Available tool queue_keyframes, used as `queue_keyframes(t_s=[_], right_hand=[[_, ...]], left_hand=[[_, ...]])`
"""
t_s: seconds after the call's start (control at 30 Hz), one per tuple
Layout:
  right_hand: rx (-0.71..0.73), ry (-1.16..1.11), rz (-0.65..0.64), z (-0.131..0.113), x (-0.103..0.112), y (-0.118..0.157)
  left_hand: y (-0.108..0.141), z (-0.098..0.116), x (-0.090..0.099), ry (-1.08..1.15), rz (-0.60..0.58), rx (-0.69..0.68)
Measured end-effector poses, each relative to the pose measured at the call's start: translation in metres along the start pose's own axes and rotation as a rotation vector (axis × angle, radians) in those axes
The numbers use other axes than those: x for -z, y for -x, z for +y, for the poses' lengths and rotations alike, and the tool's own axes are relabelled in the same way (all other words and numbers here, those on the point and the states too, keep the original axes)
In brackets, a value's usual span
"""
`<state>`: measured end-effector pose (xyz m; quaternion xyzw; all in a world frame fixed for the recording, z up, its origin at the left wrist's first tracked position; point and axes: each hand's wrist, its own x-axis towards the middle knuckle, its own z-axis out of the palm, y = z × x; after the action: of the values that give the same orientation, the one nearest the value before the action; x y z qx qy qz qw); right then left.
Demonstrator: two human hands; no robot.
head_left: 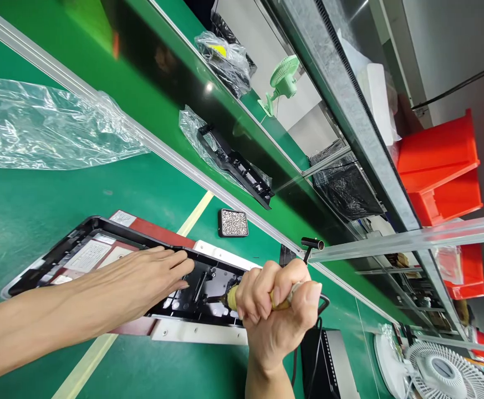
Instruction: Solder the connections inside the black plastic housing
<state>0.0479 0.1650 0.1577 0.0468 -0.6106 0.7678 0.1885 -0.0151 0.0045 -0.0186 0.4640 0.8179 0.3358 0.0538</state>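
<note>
The left hand (150,280) lies flat on the black frame (100,244), fingers straight and pressed close together, their tips on the frame's upper rail. The frame is long and narrow, resting on a white jig (200,332) with a red pad (154,228) showing beyond it – all of this on the green mat (37,199). White labels sit inside the frame, under and just past the left wrist.

The right hand (277,302) is just right of the frame's end, fingers curled tight into a fist around a screwdriver (230,297) with a yellowish grip. The tool's tip points into the frame's right end, close to the left fingertips; whether it touches a screw cannot be told. A dark cable (314,354) hangs from the fist, crossing a black box (329,366) below the frame's right end.

Beyond the frame, a small tray of screws (233,223) sits on the mat, near a pale painted line. Further beyond runs a metal rail (175,152), and past it a dark belt (162,66) carrying another black part in a bag (233,163). A clear bag (46,124) lies on the mat, well beyond the frame's left end. Far to the frame's right stand red bins (441,160) – and lower, a white fan (445,368). A green fan (283,80) stands past the belt.
</note>
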Motion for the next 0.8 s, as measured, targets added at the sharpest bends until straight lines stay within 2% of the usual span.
queue_keyframes(t_s=[0.2, 0.43, 0.57, 0.8], right_hand=[[-0.003, 0.027, -0.023, 0.001, 0.0, 0.002], [-0.022, 0.111, -0.081, -0.008, 0.005, 0.004], [-0.014, 0.022, -0.048, -0.007, 0.001, 0.004], [-0.016, 0.013, 0.004, -0.005, -0.008, 0.002]], left_hand=[[-0.002, 0.004, 0.002, -0.023, 0.014, -0.009], [-0.001, 0.004, -0.001, -0.016, 0.015, -0.011], [0.0, 0.003, 0.001, 0.009, 0.009, -0.021], [-0.002, 0.003, 0.002, 0.026, 0.009, -0.022]])
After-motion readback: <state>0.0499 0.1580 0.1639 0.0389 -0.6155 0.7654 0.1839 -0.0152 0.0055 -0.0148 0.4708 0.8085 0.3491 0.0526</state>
